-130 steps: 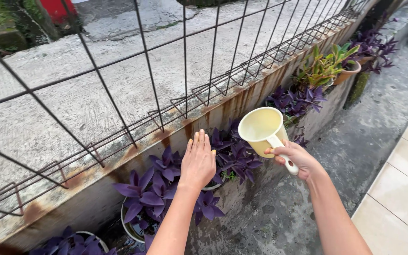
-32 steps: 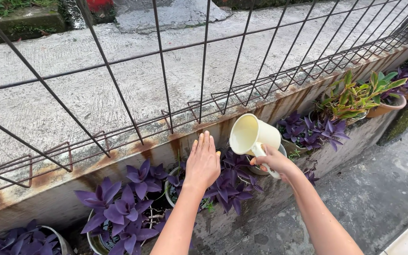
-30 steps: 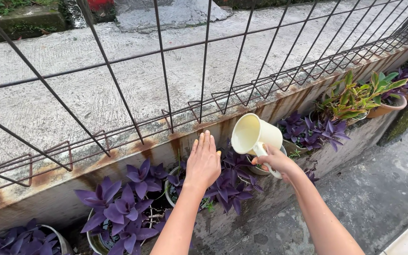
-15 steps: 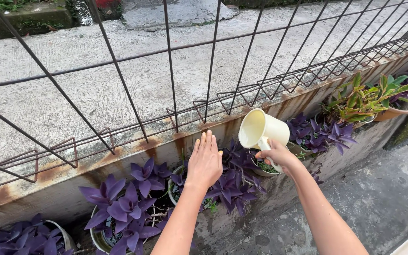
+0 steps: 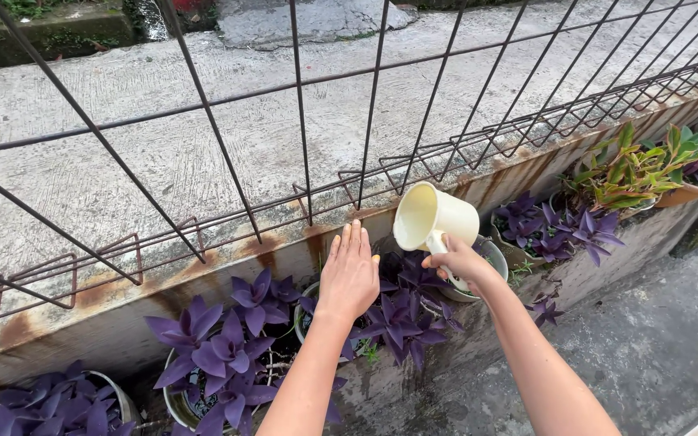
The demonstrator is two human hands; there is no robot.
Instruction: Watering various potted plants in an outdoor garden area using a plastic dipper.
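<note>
My right hand (image 5: pixel 456 260) grips the handle of a pale yellow plastic dipper (image 5: pixel 434 217), tipped on its side with its mouth facing left toward my other hand. My left hand (image 5: pixel 351 273) is held flat, fingers together and pointing up, just left of the dipper's mouth and above a pot of purple-leaved plants (image 5: pixel 401 311). Whether water is coming out of the dipper cannot be made out.
A rusty wire fence (image 5: pixel 300 105) stands on a low concrete wall (image 5: pixel 123 307), with pavement beyond it. Several pots of purple plants (image 5: pixel 220 347) line the wall's base. A green-leaved plant in a clay pot (image 5: pixel 648 165) sits at the right. Wet concrete ground lies below right.
The view has drifted along the wall. The dipper has tipped further onto its side and shifted a little right; my left hand stays flat beside it.
</note>
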